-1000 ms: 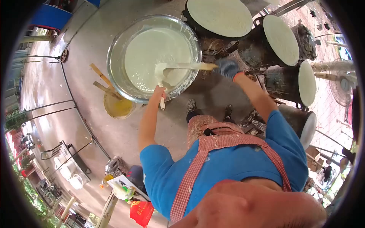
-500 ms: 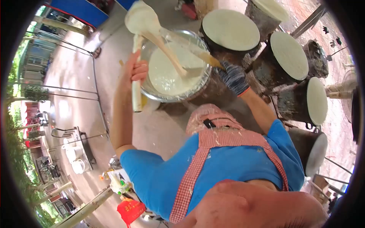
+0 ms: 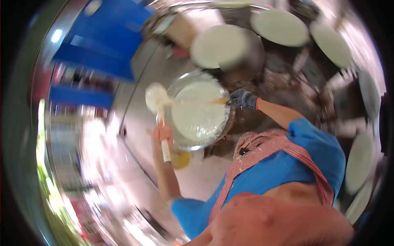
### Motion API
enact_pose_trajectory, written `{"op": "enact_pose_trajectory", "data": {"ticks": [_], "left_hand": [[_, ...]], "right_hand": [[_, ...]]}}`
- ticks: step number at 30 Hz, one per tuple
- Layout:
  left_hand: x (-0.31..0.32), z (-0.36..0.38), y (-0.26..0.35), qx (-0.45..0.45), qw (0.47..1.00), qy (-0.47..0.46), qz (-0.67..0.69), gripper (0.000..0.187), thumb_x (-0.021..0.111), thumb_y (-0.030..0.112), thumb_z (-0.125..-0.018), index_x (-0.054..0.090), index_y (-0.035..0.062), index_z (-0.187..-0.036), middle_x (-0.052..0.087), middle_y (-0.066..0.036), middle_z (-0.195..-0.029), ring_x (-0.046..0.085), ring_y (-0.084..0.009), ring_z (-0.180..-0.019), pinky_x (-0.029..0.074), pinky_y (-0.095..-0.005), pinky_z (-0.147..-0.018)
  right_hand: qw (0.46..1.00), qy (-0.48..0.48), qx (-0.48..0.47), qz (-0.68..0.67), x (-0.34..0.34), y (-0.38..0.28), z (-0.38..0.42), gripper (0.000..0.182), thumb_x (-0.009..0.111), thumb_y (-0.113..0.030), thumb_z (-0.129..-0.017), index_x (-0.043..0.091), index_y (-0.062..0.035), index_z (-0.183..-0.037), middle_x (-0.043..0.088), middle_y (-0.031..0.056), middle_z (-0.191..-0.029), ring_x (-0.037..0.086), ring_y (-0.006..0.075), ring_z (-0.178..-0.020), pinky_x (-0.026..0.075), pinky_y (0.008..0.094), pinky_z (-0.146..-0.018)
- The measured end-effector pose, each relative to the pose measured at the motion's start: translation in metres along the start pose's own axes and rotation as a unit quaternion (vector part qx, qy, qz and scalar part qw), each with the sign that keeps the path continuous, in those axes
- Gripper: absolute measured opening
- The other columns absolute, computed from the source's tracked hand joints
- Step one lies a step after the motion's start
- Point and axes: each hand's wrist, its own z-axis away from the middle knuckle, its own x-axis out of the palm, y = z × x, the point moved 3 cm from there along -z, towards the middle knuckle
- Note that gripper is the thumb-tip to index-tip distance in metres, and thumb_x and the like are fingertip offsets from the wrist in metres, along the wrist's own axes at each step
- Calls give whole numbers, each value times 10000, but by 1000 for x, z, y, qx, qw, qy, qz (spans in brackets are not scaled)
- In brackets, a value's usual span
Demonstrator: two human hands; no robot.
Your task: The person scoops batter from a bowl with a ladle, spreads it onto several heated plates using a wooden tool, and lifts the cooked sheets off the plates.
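My left hand [image 3: 163,133] is bare and wraps round the white handle of a large ladle. The ladle's bowl [image 3: 156,97], coated in pale batter-like liquid, is at the left rim of a wide metal basin [image 3: 198,146]. Thick white liquid [image 3: 198,110] fills much of the basin. My right hand [image 3: 244,99], in a dark knitted glove, is closed on the yellow end of a long, pale stick-like tool [image 3: 220,101]. This tool reaches across the basin toward the ladle, its far end blurred against it.
Several dark pots topped with white discs curve round to the right, among them a near disc [image 3: 217,46] and a farther one [image 3: 280,28]. A yellow round object [image 3: 181,160] shows below the basin. Blue panels [image 3: 108,37] and a cardboard box [image 3: 180,30] stand beyond.
The view has swung round, blurring the surroundings. Ladle and stick tool appear lower and closer to the basin. A pale band running from ladle down into the basin no longer shows.
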Motion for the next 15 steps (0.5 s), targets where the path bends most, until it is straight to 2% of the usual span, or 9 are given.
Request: {"op": "enact_pose_trajectory", "data": {"ticks": [1,2,4,6,8,9,11,13,15], "left_hand": [[-18,-17,-1,90,996,2,-23,147,365,138,-884,429,17,-830,319,55,-551,299,-15,-381,247,-142,-302],[-13,-18,-11,251,874,45,-413,140,367,136,-883,429,21,-833,317,64,-553,283,-4,-386,262,-139,-315],[20,-31,-9,10,949,-117,-292,256,378,224,-892,386,70,-687,319,52,-529,251,-29,-361,247,-156,-305],[79,-56,-45,-205,942,-184,-192,315,378,262,-895,355,91,-631,309,47,-517,237,-42,-351,240,-165,-298],[114,-90,-80,89,922,-79,-367,386,359,325,-898,288,123,-576,280,28,-494,219,-72,-335,235,-186,-293],[121,-111,-98,74,919,-93,-376,386,359,325,-898,288,123,-576,280,28,-494,219,-72,-335,235,-186,-293],[116,-165,-145,-207,923,-191,-263,389,358,321,-899,275,122,-576,279,15,-508,233,-83,-351,265,-201,-303],[133,-200,-218,-246,937,-153,-193,337,367,294,-897,335,70,-647,320,4,-541,284,-87,-378,300,-208,-318],[134,-243,-290,-411,911,-20,-24,188,348,196,-897,380,28,-819,293,16,-521,305,-68,-399,296,-198,-324]], "right_hand": [[999,5,15,49,-5,15,26,369,598,-417,-722,595,-48,-738,563,136,-685,547,260,-633,426,349,-591],[999,36,8,31,-15,28,47,391,578,-438,-720,603,-49,-762,578,141,-722,539,313,-660,430,359,-606],[987,15,157,-25,-80,-5,96,389,560,-455,-704,628,-85,-801,592,119,-709,561,257,-632,440,356,-594],[977,180,58,-101,-96,22,120,378,550,-455,-728,629,-98,-825,594,101,-693,568,234,-626,441,342,-583],[959,215,98,-155,-94,69,126,367,555,-447,-729,631,-101,-825,594,99,-685,566,228,-618,440,338,-578],[948,222,95,-207,-98,78,140,356,560,-440,-731,633,-104,-825,594,97,-677,565,223,-610,439,335,-574],[925,239,165,-245,-93,110,187,311,583,-396,-725,635,-101,-808,582,83,-631,547,178,-549,431,311,-527],[906,245,253,-233,-94,143,260,285,596,-367,-719,636,-95,-793,564,87,-587,542,162,-516,427,302,-499],[893,279,310,-168,-83,178,344,315,574,-397,-718,637,-96,-791,564,117,-611,556,221,-565,433,331,-543]]}}
